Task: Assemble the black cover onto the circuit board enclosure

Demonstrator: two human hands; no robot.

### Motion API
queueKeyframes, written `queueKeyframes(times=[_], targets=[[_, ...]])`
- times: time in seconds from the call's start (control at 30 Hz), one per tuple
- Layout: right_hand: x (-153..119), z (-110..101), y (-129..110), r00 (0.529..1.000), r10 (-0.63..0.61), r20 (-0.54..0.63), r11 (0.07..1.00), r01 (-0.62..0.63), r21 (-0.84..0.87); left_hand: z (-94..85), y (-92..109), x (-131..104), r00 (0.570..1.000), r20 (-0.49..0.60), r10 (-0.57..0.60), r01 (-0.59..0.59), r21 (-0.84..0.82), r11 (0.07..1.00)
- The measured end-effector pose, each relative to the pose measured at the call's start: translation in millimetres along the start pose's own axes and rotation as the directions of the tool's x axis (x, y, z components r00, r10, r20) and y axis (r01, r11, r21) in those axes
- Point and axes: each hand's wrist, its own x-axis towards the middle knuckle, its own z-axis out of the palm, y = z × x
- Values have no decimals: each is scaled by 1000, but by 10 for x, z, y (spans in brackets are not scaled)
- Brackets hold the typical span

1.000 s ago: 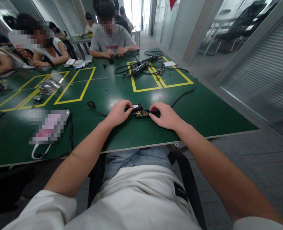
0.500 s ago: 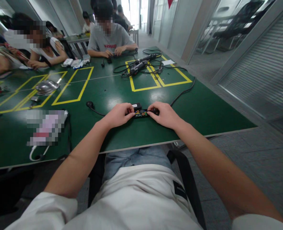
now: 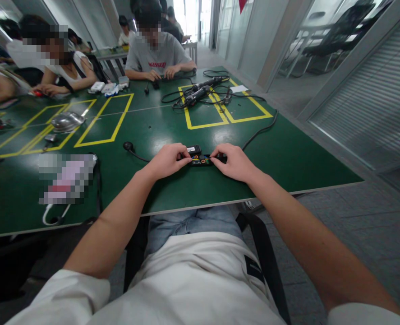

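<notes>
A small open black case with a circuit board [image 3: 200,160] lies on the green table, near its front edge. My left hand [image 3: 170,161] pinches the case's left end between thumb and fingers. At the right end, my right hand [image 3: 232,162] has its fingers closed on the same case. Just behind the case is a black cover [image 3: 194,150] with a white label. A black cable with a round plug [image 3: 128,146] runs out from beneath my left hand. Another cable [image 3: 259,132] curves back from the right side.
The green table [image 3: 308,158] bears yellow tape outlines. Dark cylindrical tools [image 3: 198,94] with tangled cables lie farther back. A phone [image 3: 70,179] with a white cable sits at left, a shiny metal object [image 3: 66,122] behind it. Across the table sits a person [image 3: 157,54]; others sit at left.
My hands stay at the case, with the right fingertips shifted slightly. The hands of a person at the far left have moved, and a red object now shows there.
</notes>
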Motion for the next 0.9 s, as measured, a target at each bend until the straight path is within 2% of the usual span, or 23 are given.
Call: queueKeyframes(times=[0.3,0.57,0.7,0.9], targets=[[23,-26,0,1000,-10,5,1000,10,22,9,-96,24,999,14,50,-50,-2,999],[18,-43,29,999,-42,-8,999,42,-5,7,-97,0,992,-39,123,-117,131,984],[4,-41,13,998,-57,-23,998,56,-30,102,-87,35,992,-121,37,-26,94,995],[-17,-16,-12,999,-48,-17,997,47,-65,137,-141,79,982,-93,-165,166,-4,986]])
